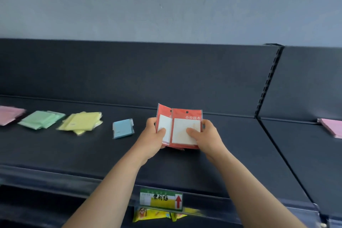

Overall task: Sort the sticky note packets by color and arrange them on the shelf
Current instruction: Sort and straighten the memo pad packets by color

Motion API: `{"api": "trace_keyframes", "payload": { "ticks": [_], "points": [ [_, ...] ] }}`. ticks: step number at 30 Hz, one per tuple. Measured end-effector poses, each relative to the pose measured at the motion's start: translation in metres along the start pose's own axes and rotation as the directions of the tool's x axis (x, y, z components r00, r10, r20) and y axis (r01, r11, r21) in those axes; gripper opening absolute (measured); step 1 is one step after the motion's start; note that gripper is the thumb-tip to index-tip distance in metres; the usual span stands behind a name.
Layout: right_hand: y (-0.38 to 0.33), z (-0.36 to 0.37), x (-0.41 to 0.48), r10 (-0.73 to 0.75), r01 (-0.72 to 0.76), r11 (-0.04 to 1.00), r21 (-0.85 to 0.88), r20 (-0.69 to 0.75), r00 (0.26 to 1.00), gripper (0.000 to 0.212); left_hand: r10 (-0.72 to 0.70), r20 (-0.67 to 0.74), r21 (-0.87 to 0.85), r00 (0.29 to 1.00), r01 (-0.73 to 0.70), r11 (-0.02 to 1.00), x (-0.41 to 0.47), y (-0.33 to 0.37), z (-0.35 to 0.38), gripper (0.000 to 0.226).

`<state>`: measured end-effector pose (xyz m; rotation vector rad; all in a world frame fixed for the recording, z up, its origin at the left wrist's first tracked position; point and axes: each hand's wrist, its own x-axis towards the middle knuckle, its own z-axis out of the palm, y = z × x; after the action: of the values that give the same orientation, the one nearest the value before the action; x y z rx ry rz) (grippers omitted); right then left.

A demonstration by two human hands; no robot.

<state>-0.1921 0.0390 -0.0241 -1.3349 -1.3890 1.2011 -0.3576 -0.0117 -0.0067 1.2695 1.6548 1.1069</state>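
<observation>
Two red-carded white packets [180, 129], overlapping and upright at frame centre, are gripped by the left hand [153, 138] and right hand [205, 135], thumbs pressed on their fronts.

Shelf [185, 168]: dark matt painted metal, smooth. Red sticky note packets [182, 129]: glossy clear plastic wrap over paper card. Wall [166, 5]: matt, slightly rough.

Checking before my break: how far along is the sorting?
Done: pink pile, green pile, yellow pile and blue packet lie in a row on the shelf. In hand: left hand and right hand grip two red packets. Left: placing those, plus the stray pink packet at right.
</observation>
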Motion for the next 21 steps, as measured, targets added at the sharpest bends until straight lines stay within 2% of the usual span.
{"api": "trace_keyframes", "payload": {
  "ticks": [3,7,9,16,18,21],
  "points": [
    [-0.001,0.025,0.006,0.030,-0.030,0.999,-0.021,-0.014,0.999,0.033,-0.017,0.032,0.080,0.999,0.014,0.997,0.012,-0.010,-0.018,0.034],
    [-0.009,0.046,0.014,0.020,-0.024,0.995,-0.094,-0.044,0.999,0.034,0.045,-0.002,0.366,0.999,-0.041,0.930,0.027,-0.018,-0.033,0.037],
    [-0.013,0.053,0.016,-0.007,0.004,0.983,-0.183,-0.017,1.000,0.032,0.063,-0.029,0.472,0.998,-0.042,0.881,0.033,-0.019,-0.038,0.034],
    [-0.011,0.071,0.020,-0.020,0.054,0.909,-0.413,0.087,0.996,0.025,0.076,-0.019,0.685,0.997,-0.043,0.727,0.037,-0.027,-0.048,0.025],
    [-0.012,0.074,0.017,-0.022,0.086,0.881,-0.465,0.141,0.990,0.033,0.097,-0.019,0.741,0.995,-0.051,0.670,0.037,-0.030,-0.048,0.028],
    [-0.012,0.077,0.013,-0.040,0.129,0.834,-0.537,0.173,0.984,0.041,0.136,-0.029,0.761,0.990,-0.066,0.645,0.035,-0.031,-0.047,0.024]
  ]
}}
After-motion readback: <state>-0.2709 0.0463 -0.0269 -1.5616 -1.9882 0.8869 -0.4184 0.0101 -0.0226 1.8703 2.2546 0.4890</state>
